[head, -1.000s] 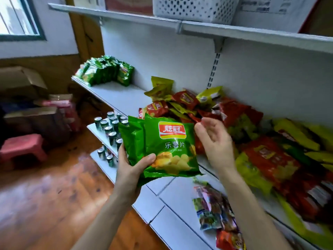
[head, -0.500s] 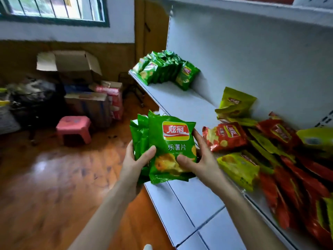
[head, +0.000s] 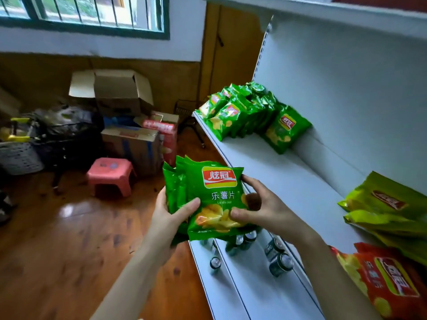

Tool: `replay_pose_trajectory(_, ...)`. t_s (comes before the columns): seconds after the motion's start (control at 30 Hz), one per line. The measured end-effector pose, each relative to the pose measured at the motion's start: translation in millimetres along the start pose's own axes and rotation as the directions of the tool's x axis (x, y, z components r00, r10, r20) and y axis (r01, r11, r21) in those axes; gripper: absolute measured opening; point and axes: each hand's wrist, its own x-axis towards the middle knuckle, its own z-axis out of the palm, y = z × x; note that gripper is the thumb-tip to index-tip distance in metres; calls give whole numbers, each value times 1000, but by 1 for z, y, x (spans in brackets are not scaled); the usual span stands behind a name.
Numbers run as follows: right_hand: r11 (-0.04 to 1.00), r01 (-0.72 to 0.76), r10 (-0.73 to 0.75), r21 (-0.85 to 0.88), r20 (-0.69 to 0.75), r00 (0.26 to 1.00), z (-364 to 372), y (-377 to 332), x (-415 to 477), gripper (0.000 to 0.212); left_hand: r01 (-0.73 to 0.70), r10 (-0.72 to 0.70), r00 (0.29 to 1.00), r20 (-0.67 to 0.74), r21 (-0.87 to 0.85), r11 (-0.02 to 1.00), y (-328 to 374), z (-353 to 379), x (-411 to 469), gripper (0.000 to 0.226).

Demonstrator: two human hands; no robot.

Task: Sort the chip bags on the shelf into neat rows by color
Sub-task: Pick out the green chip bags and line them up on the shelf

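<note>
1. Left grip (head: 171, 218): I see it holding a stack of green bags (head: 215, 195) from the left. The thumb lies across the front bag and the fingers are behind.
2. Right grip (head: 265, 209): it holds the same stack from the right. The thumb presses the front bag's lower part and the fingers curl round the right edge.
3. Green bags: several, though I cannot count them. They are held upright, facing me, in the air just off the front edge of the shelf (head: 288, 181). The front bag shows a red-and-yellow logo and pictured chips.
4. Green row (head: 240, 112): more green bags packed upright at the far left end of the shelf.
5. End bag (head: 285, 129): green, at the row's near end, leaning on the back panel (head: 346, 88).
6. Shelf: white, with a bare stretch between the green row and the yellow bags (head: 388, 211).
7. Yellow bags: lying overlapped at the right of the shelf, near the back panel and well apart from the green row.
8. Red bag (head: 388, 282): lying just in front of the yellow bags, partly cut off by the frame.
9. Cans (head: 279, 262): dark and upright on the lower shelf (head: 242, 292), beneath the held stack, which hides some of them.
10. Floor (head: 57, 250): glossy wood. A pink stool (head: 111, 176) stands on it, with cardboard boxes (head: 122, 93) beyond and a window (head: 85, 12) above.
</note>
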Motion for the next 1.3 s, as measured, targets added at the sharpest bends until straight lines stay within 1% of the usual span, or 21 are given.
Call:
replay_pose_trajectory(0.1, 1000, -10, 12, 30, -77, 997, -5, 4, 45, 86, 4, -5, 1000, 30, 35, 999, 15, -3, 50, 76)
replay_pose_trajectory(0.2, 988, -5, 38, 154, -215, 976, -11, 6, 83, 78, 2, -10, 995, 97, 89, 996, 35, -5, 105, 68)
replay_pose_trajectory(0.27, 966, 17, 67, 256, -316, 946, -15, 5, 107, 76, 13, -29, 989, 147, 109, 994, 47, -9, 144, 58)
replay_pose_trajectory(0.33, 954, 23, 114, 298, -435, 893, -24, 10, 128, 82, 36, -58, 980, 193, 114, 993, 60, -12, 178, 53)
replay_pose_trajectory(0.37, 958, 18, 140, 287, -519, 844, -30, 14, 138, 85, 47, -72, 973, 217, 120, 992, 66, -12, 195, 53)
replay_pose_trajectory(0.4, 970, -2, 158, 244, -621, 768, -38, 20, 147, 83, 58, -87, 966, 241, 125, 990, 71, -11, 210, 53)
replay_pose_trajectory(0.47, 990, -88, 138, 108, -826, 547, -58, 31, 159, 69, 81, -117, 951, 287, 133, 988, 74, -7, 234, 52)
replay_pose_trajectory(0.5, 987, -155, 114, 51, -895, 432, -68, 35, 165, 67, 95, -136, 940, 312, 141, 985, 73, -4, 244, 51)
replay_pose_trajectory(0.53, 973, -229, 99, 19, -934, 343, -78, 40, 171, 71, 114, -159, 927, 340, 148, 982, 73, 1, 252, 52)
replay_pose_trajectory(0.57, 959, -285, 95, 9, -953, 289, -87, 43, 177, 79, 132, -182, 912, 368, 156, 979, 72, 7, 258, 52)
replay_pose_trajectory(0.6, 946, -323, 94, 6, -962, 257, -96, 47, 185, 85, 143, -200, 896, 396, 169, 975, 71, 14, 264, 53)
replay_pose_trajectory(0.63, 938, -347, 92, 4, -967, 238, -103, 49, 195, 87, 147, -212, 883, 419, 183, 972, 70, 20, 271, 54)
replay_pose_trajectory(0.8, 899, -439, 95, -19, -967, 237, -129, 63, 252, 89, 148, -230, 850, 473, 205, 968, 68, 44, 303, 55)
replay_pose_trajectory(0.87, 884, -468, 103, -18, -968, 231, -136, 76, 269, 89, 143, -221, 835, 504, 190, 971, 73, 51, 315, 69)
replay_pose_trajectory(0.93, 860, -511, 133, 11, -970, 204, -140, 89, 279, 90, 151, -224, 810, 542, 175, 973, 74, 56, 328, 95)
replay_pose_trajectory(1.03, 870, -490, 157, 57, -974, 166, -135, 103, 280, 94, 201, -259, 774, 577, 164, 966, 70, 63, 344, 108)
replay_pose_trajectory(1.1, 885, -457, 172, 86, -974, 149, -136, 106, 278, 96, 230, -289, 754, 590, 176, 957, 67, 68, 349, 104)
replay_pose_trajectory(1.13, 893, -438, 180, 98, -972, 149, -137, 106, 276, 96, 251, -310, 747, 588, 184, 951, 65, 70, 352, 94)
replay_pose_trajectory(1.2, 901, -421, 190, 104, -967, 168, -137, 103, 271, 97, 284, -341, 741, 579, 191, 940, 62, 72, 357, 61)
replay_pose_trajectory(1.23, 896, -428, 207, 116, -963, 171, -135, 101, 267, 98, 293, -360, 731, 580, 209, 933, 61, 74, 359, 51)
replay_pose_trajectory(1.3, 885, -431, 257, 173, -956, 144, -130, 94, 258, 95, 297, -387, 698, 602, 249, 922, 58, 75, 366, 50)
